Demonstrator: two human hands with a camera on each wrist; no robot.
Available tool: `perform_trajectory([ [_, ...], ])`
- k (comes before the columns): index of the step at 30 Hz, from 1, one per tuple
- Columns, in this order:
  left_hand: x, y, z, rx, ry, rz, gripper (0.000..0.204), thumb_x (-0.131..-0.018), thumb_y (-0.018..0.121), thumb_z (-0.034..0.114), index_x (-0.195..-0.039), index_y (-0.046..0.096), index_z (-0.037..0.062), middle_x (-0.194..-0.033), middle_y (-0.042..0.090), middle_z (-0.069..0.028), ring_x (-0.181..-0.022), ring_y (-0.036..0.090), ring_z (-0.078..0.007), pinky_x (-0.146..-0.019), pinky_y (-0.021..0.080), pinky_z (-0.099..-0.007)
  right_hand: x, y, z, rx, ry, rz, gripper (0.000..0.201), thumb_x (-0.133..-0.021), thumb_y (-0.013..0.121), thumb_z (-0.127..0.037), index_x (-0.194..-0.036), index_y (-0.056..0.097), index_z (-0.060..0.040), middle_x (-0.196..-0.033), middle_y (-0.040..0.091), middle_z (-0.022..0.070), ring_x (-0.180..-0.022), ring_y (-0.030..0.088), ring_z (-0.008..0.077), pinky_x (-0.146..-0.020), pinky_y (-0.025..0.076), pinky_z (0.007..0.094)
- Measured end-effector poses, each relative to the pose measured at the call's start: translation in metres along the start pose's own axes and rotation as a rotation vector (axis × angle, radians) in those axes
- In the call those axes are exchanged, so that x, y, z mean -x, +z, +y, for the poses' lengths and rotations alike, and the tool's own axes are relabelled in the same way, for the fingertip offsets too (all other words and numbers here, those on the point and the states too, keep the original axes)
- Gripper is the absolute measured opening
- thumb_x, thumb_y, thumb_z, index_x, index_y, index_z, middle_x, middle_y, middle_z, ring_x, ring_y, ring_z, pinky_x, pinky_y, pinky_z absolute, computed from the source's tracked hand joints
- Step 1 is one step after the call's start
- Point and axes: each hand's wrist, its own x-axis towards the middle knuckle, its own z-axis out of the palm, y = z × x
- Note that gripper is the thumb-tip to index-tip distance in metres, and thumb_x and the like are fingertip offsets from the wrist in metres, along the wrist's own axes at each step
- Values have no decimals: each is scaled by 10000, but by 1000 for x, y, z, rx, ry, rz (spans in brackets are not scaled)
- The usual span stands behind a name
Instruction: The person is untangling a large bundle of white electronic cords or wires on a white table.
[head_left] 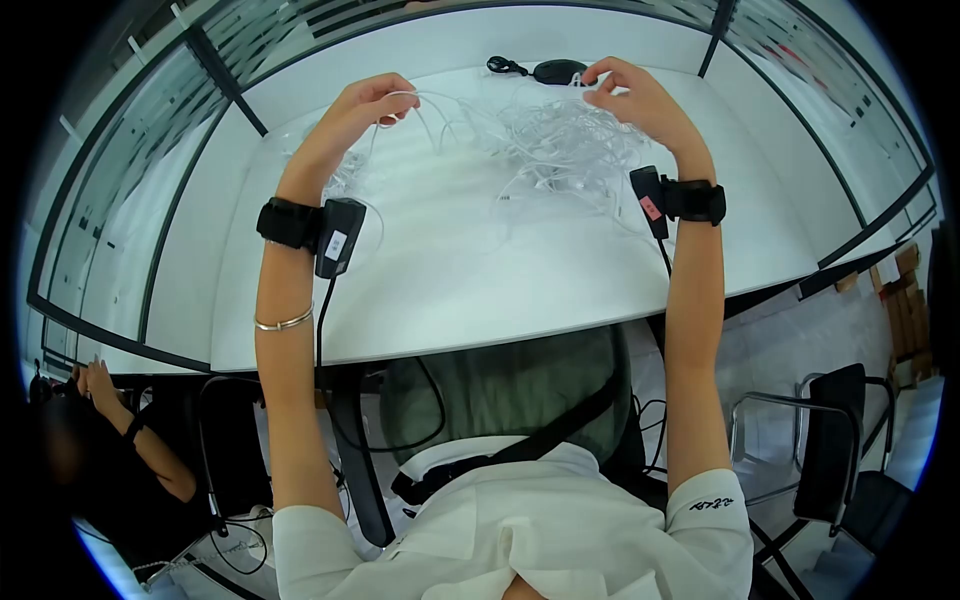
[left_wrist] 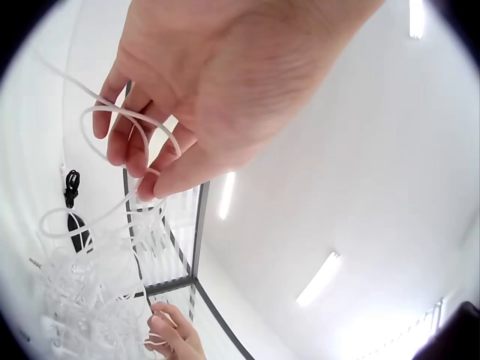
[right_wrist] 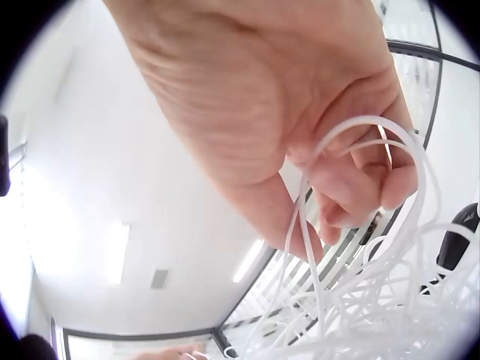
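A tangled heap of thin white cables lies on the white table at the far middle. My left hand is raised above the table's far left and pinches a loop of white cable between curled fingers. My right hand is raised over the heap's far right and holds several white cable strands in curled fingers. One white strand runs between the two hands above the table.
A black mouse-like object and a small black cord lie behind the heap. Glass partitions with dark frames border the table. A grey chair back is below me, a black chair at right, another person's arm at lower left.
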Motion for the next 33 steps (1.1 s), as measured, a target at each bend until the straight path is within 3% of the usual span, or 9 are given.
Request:
perform_trajectory([
  [5, 6, 0, 6, -36, 49, 112, 156, -870, 538, 235, -807, 551, 92, -801, 522, 57, -824, 439, -53, -815, 335, -214, -12, 34, -29, 100, -396, 162, 273, -801, 649, -160, -1062, 602, -99, -967, 594, 6, -806, 539, 134, -763, 462, 273],
  [9, 0, -6, 11, 60, 101, 123, 165, -808, 590, 251, -756, 570, 96, -754, 513, 60, -753, 414, -68, -785, 316, -214, -26, 68, -62, 129, -598, 47, 257, -802, 633, -150, -1046, 624, -69, -1015, 627, 50, -906, 570, 191, -825, 465, 309],
  [14, 1, -15, 27, 16, 151, 298, 144, -795, 559, 217, -754, 586, 82, -797, 593, 35, -844, 476, -76, -820, 302, -237, -36, 92, -59, 146, -276, -216, 325, -794, 636, -335, -1030, 643, -111, -834, 639, 56, -742, 594, 186, -680, 476, 288],
  [19, 11, -37, 2, 148, 124, 449, 121, -783, 536, 218, -774, 520, 98, -786, 484, 42, -795, 430, -84, -853, 289, -272, -29, 84, -40, 382, -263, -215, 341, -807, 617, -417, -963, 663, -117, -720, 591, 45, -678, 579, 181, -619, 447, 292],
  [21, 14, -51, -16, 173, 81, 487, 122, -777, 523, 215, -747, 498, 100, -789, 477, 40, -803, 434, -91, -847, 300, -287, -27, 81, -21, 331, -233, -127, 372, -811, 617, -429, -974, 663, -98, -715, 589, 42, -670, 566, 165, -618, 439, 283],
  [24, 24, -52, -22, 178, 4, 628, 113, -777, 504, 183, -709, 485, 94, -802, 499, 22, -820, 450, -101, -836, 319, -290, -35, 62, -13, 178, 68, -218, 440, -799, 623, -472, -985, 661, -75, -718, 587, 50, -665, 548, 149, -619, 431, 281],
  [27, 28, -48, -19, 289, 61, 798, 179, -765, 529, 213, -642, 470, 97, -793, 514, -11, -773, 456, -120, -892, 296, -311, -35, 50, -10, 183, 196, -227, 536, -701, 636, -570, -921, 694, -85, -893, 664, 90, -848, 623, 219, -750, 469, 319],
  [31, 36, -57, -15, 402, 144, 683, 209, -771, 497, 166, -602, 413, 76, -762, 518, -62, -678, 468, -156, -738, 372, -264, -29, 51, -8, 398, 83, -89, 493, -754, 641, -534, -829, 639, -47, -716, 574, 36, -672, 538, 142, -622, 415, 283],
  [33, 39, -59, -4, 411, 55, 548, 231, -806, 471, 174, -615, 365, 101, -610, 417, -18, -537, 383, -104, -556, 311, -234, -26, 54, -6, 372, -32, -13, 436, -761, 638, -488, -900, 656, -75, -722, 581, 45, -696, 543, 178, -649, 450, 306],
])
